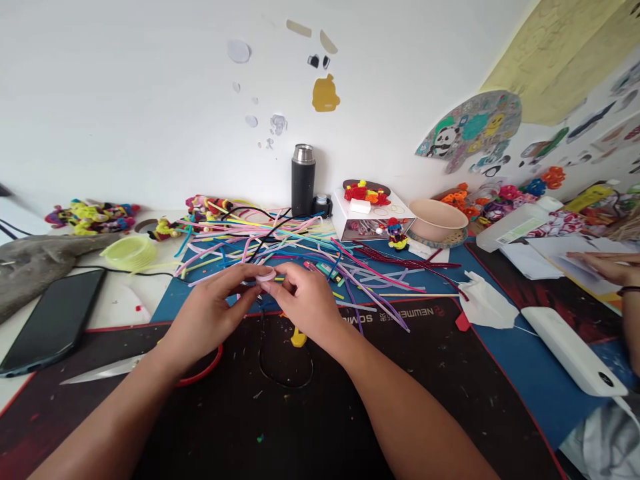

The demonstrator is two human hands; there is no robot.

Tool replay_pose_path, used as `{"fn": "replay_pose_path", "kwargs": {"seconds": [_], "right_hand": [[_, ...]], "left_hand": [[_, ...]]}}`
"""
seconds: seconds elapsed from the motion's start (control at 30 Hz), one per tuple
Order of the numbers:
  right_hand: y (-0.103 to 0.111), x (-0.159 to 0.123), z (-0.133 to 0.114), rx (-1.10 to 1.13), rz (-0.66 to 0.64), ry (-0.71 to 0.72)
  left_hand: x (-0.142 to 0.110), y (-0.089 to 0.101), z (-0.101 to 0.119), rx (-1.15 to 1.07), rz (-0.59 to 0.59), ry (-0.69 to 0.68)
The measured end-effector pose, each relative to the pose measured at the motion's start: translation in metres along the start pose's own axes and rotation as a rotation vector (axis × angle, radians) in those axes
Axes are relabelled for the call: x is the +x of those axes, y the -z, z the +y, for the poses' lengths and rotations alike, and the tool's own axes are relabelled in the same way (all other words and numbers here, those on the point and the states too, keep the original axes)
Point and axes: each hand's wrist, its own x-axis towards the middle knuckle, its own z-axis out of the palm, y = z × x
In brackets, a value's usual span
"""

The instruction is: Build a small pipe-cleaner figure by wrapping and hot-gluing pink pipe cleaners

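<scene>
My left hand (215, 313) and my right hand (307, 303) meet above the near edge of a pile of coloured strips (280, 233). Both are closed, their fingertips pinching a small pale pink piece (266, 275) that looks curled or rounded. What it is made of is too small to tell. Below the hands a black cord (287, 386) hangs or lies in a loop over the black mat, and a small yellow piece (299, 338) shows beside my right wrist. Scissors (107, 369) with red handles lie partly hidden under my left forearm.
A phone (53, 320) lies at left, near a pale yellow coil (130, 253). Behind the strips stand a black flask (303, 183) and a white box (350, 219). A beige bowl (437, 223), mask (485, 303) and white device (570, 350) are right, near another person's hand (603, 269).
</scene>
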Motion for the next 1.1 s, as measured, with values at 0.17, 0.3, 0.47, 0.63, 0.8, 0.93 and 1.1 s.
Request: {"fn": "replay_pose_path", "kwargs": {"seconds": [0.17,0.3,0.47,0.63,0.8,0.93,1.1], "right_hand": [[0.000,-0.001,0.000,0.039,0.021,0.014],[-0.001,0.000,0.001,0.026,0.034,0.000],[-0.002,0.000,0.001,0.018,0.012,-0.010],[-0.002,0.000,0.003,0.047,0.044,-0.017],[-0.003,0.000,0.007,0.075,0.048,0.028],[-0.004,0.001,0.009,0.141,0.054,0.019],[-0.004,0.001,0.009,0.289,0.075,-0.029]], "left_hand": [[-0.001,-0.003,-0.001,-0.061,0.015,0.033],[-0.002,-0.007,-0.001,-0.027,0.022,0.015],[-0.001,-0.008,-0.001,-0.003,0.057,0.018],[0.000,-0.002,0.001,-0.049,0.009,0.111],[0.000,0.001,0.004,-0.092,-0.076,0.136],[0.000,-0.001,0.008,-0.100,-0.101,0.130],[-0.001,-0.007,0.010,-0.181,-0.082,0.131]]}}
